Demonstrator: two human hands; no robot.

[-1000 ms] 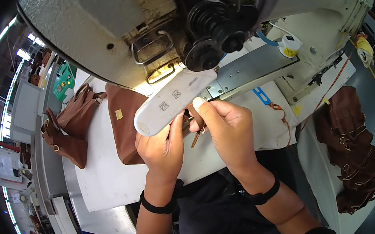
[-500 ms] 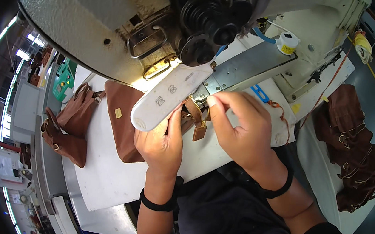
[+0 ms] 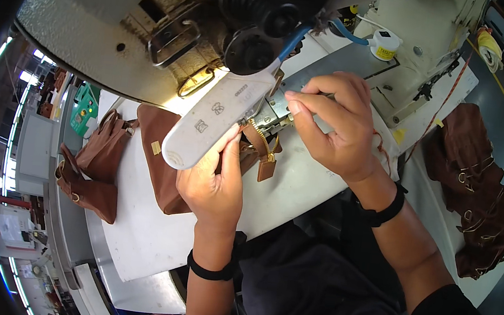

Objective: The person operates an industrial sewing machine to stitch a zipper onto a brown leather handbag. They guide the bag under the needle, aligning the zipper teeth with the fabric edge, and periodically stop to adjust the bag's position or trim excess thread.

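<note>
Under a sewing machine head [image 3: 106, 22] is an elongated pale cover [image 3: 206, 121] at the lit sewing area. My left hand [image 3: 212, 178] is closed on brown leather with a gold zipper [image 3: 254, 136] at the cover's edge; a small leather tab [image 3: 266, 169] hangs below it. My right hand [image 3: 337, 120] is raised over the metal bed plate [image 3: 309, 61], right of the cover, with fingertips pinched near the needle area; what they hold, if anything, is too small to make out. A larger brown bag body [image 3: 156, 178] lies left of my left hand.
Brown bags [image 3: 102, 159] stand on the white worktop [image 3: 111, 247] at left. A pile of bags [image 3: 476, 208] lies at right. Behind are a green control box [image 3: 86, 114], a small white fitting with blue hose [image 3: 383, 45] and a red cord [image 3: 448, 99].
My right hand has moved up and rightward from the leather to above the bed plate. The tab now hangs in plain view. My left hand has shifted slightly up and left.
</note>
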